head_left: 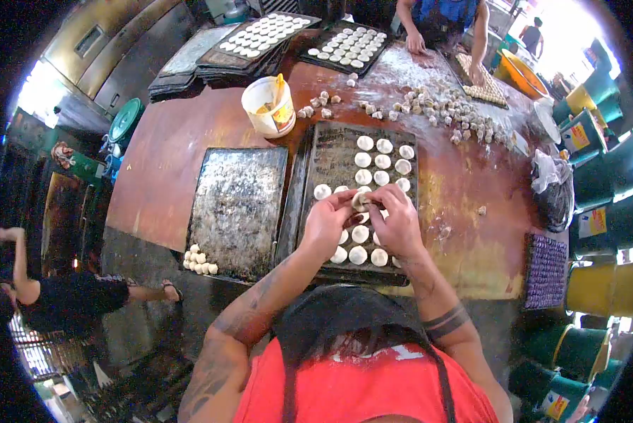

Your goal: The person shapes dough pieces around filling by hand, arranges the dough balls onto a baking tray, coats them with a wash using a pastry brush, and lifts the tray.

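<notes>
Both hands meet over a dark baking tray (330, 151) that bears rows of flat round white dough pieces (358, 255). Between the fingertips of my left hand (327, 222) and my right hand (399, 224) is a small pale dough piece (361, 201), pinched from both sides. My hands hide part of the rows beneath them. To the left lies a second, worn tray (236, 204), with a small cluster of dough balls (200, 261) at its near left corner.
A white bucket (269, 107) stands beyond the trays. Loose dough lumps (447, 109) lie on the floured table (464, 204). Filled trays (348, 46) sit at the back. A co-worker's hand (476, 74) touches a tray of small pieces. Another person (69, 299) is at left.
</notes>
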Demonstrator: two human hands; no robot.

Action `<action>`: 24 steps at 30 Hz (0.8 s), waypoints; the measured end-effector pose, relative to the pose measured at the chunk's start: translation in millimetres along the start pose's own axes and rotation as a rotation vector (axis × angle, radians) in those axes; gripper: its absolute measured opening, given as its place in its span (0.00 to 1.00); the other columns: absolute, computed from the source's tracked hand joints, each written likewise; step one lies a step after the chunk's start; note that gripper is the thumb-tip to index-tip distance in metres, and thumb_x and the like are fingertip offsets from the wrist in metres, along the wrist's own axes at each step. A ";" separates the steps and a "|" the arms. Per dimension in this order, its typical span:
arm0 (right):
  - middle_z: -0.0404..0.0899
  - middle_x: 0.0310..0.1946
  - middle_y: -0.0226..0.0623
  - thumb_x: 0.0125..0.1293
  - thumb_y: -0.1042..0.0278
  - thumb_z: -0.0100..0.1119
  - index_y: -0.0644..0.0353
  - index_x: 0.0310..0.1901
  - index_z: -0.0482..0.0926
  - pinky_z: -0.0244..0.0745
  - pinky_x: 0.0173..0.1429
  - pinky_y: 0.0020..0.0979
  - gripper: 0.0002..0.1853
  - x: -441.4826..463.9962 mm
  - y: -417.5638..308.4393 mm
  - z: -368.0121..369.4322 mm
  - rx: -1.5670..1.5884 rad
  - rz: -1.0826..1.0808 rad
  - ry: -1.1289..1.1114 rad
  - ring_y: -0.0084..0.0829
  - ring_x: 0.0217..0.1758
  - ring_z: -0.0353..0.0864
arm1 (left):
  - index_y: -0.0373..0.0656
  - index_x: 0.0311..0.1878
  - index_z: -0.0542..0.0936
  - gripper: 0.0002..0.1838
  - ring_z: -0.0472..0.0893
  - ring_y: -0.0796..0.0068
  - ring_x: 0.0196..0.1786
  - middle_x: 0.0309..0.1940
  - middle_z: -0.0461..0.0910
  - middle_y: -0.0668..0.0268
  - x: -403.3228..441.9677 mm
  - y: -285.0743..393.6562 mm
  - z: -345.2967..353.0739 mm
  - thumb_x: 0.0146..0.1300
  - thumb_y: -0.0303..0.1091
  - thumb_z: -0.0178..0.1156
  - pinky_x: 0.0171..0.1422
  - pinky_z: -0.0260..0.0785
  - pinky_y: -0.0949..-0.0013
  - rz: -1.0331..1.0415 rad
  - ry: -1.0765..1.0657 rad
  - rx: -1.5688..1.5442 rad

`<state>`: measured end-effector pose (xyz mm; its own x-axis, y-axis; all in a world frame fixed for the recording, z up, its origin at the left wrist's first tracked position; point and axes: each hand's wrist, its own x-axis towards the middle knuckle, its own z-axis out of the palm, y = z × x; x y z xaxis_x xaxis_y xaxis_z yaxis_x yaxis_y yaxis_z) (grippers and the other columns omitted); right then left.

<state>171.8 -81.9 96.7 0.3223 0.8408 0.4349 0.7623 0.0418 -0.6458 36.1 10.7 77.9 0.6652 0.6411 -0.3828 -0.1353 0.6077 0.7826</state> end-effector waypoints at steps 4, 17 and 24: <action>0.76 0.43 0.40 0.58 0.79 0.65 0.61 0.54 0.82 0.77 0.50 0.34 0.20 3.3 -22.1 -4.7 0.045 -0.007 -0.073 0.37 0.45 0.80 | 0.34 0.58 0.75 0.14 0.81 0.75 0.53 0.51 0.81 0.62 -4.4 8.5 3.7 0.72 0.25 0.57 0.61 0.76 0.70 0.046 -0.106 0.004; 0.80 0.40 0.30 0.67 0.70 0.64 0.61 0.44 0.80 0.76 0.50 0.28 0.07 23.9 -35.2 -0.9 0.864 0.553 0.162 0.22 0.44 0.78 | 0.33 0.52 0.79 0.12 0.83 0.72 0.46 0.48 0.83 0.58 6.2 45.1 19.0 0.66 0.23 0.61 0.53 0.77 0.69 0.356 0.046 0.489; 0.80 0.47 0.41 0.62 0.76 0.63 0.58 0.51 0.85 0.77 0.57 0.36 0.15 33.0 -31.9 -4.1 0.011 0.023 0.166 0.40 0.50 0.81 | 0.33 0.57 0.75 0.18 0.83 0.71 0.50 0.48 0.81 0.61 7.9 43.8 15.7 0.66 0.27 0.64 0.55 0.77 0.70 0.223 -0.093 0.067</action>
<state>160.4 -57.7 134.3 0.4287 0.7410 0.5168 0.7476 0.0302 -0.6634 46.9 35.0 117.0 0.6895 0.7080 -0.1527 -0.2391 0.4214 0.8748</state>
